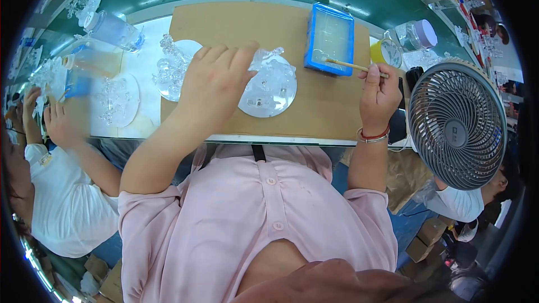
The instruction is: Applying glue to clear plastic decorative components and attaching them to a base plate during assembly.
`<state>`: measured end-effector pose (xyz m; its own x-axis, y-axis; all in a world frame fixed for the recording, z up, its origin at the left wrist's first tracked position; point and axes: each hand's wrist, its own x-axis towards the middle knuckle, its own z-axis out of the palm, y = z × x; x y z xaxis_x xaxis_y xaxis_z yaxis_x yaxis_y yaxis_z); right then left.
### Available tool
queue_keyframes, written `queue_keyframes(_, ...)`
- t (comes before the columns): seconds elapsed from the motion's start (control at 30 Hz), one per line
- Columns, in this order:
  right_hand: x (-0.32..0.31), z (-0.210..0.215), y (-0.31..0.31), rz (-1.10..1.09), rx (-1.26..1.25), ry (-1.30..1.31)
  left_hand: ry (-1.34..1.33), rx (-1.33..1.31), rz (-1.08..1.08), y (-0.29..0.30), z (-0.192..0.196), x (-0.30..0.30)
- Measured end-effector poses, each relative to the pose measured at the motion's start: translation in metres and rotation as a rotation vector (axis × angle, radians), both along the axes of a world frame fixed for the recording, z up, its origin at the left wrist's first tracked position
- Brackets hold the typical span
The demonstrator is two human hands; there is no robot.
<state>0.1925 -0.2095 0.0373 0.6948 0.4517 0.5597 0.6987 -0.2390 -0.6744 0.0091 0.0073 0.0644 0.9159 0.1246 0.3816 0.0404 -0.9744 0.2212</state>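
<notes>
My right hand [380,92] pinches a thin wooden stick [351,65], whose far tip reaches over the near edge of a blue-rimmed tray [307,50] with a pale, translucent inside. Over the cardboard, my left hand [220,76] is bent with its fingers together. Clear plastic [259,63] shows at its fingertips; where the held piece ends and the things behind begin is blurred. Just right of that hand lies a round white disc [269,106] carrying clear, shiny pieces. Another white disc [193,46] with a cluster of clear pieces lies partly behind my left hand.
A grey fan [457,129] stands close to my right hand. Behind it are a yellow tape roll [386,53] and a lidded clear jar [412,35]. Cardboard [224,19] covers the work surface. At left, a co-worker's hand [59,123] is near another disc [130,101] and bottles [115,31].
</notes>
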Motion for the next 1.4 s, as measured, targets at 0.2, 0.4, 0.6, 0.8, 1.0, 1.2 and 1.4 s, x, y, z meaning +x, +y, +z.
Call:
queue_keyframes(0.2,0.006,0.002,0.010,-0.031,-0.099,-0.004,-0.139,-0.323,0.166,0.000,-0.044,-0.009)
queue_keyframes(0.4,0.009,0.002,0.021,-0.046,0.013,0.018,-0.233,-0.527,0.183,-0.006,-0.054,0.000)
queue_keyframes(0.6,0.008,-0.001,0.008,-0.073,0.046,-0.020,-0.258,-0.590,0.162,-0.005,-0.054,-0.002)
queue_keyframes(0.8,-0.024,0.009,-0.029,-0.037,0.360,0.100,-0.278,-0.642,0.157,-0.002,-0.057,-0.009)
queue_keyframes(1.0,-0.076,-0.014,-0.035,0.192,0.298,0.172,-0.328,-0.641,0.164,-0.004,-0.064,-0.007)
queue_keyframes(1.2,-0.087,-0.034,-0.026,0.241,0.008,0.104,-0.335,-0.627,0.147,-0.003,-0.065,-0.006)
queue_keyframes(1.4,-0.079,-0.036,-0.002,0.373,-0.153,-0.156,-0.343,-0.601,0.146,-0.003,-0.064,-0.005)
